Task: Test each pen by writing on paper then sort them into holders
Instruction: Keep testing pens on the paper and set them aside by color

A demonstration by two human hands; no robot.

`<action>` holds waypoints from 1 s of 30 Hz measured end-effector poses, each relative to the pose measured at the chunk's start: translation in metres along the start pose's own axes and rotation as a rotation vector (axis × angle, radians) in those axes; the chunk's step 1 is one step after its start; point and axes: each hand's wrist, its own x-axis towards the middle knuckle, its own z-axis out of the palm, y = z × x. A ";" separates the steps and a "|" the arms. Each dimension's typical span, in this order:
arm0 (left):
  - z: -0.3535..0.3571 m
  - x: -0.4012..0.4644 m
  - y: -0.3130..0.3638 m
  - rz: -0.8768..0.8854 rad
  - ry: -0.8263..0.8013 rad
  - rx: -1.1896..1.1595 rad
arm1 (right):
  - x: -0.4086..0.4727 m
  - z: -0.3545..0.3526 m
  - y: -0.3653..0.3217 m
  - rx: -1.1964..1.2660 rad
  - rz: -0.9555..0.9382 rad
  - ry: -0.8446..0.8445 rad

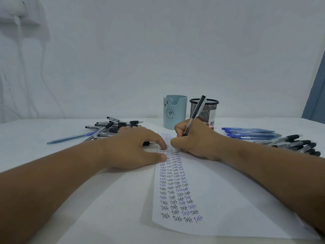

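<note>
A white sheet of paper (216,196) lies in front of me, filled with columns of the word "Test" in black and blue ink. My right hand (195,140) grips a black-capped clear pen (196,113) with its tip down on the upper part of the sheet. My left hand (135,147) lies flat, palm down, with thumb and forefinger pressing on the paper's left edge. A small black item shows just under its fingers. Behind the hands stand a pale blue bear-face holder (174,111) and a black mesh holder (206,110).
A heap of black pens (114,126) and one blue pen (70,137) lie at the left. At the right are a row of blue pens (249,132) and a bunch of black pens (297,144). The white wall stands close behind the table.
</note>
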 end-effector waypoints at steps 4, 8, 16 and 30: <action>0.000 0.000 0.001 -0.010 0.003 -0.012 | 0.001 0.001 0.001 -0.034 -0.012 0.006; 0.000 0.000 0.000 -0.010 0.001 -0.003 | 0.000 0.001 0.003 -0.057 -0.048 0.041; 0.001 0.000 -0.003 0.006 0.009 -0.022 | 0.006 -0.019 -0.007 0.142 0.025 0.269; 0.003 -0.002 0.002 -0.022 0.071 -0.016 | -0.008 -0.033 0.003 -0.449 -0.095 0.124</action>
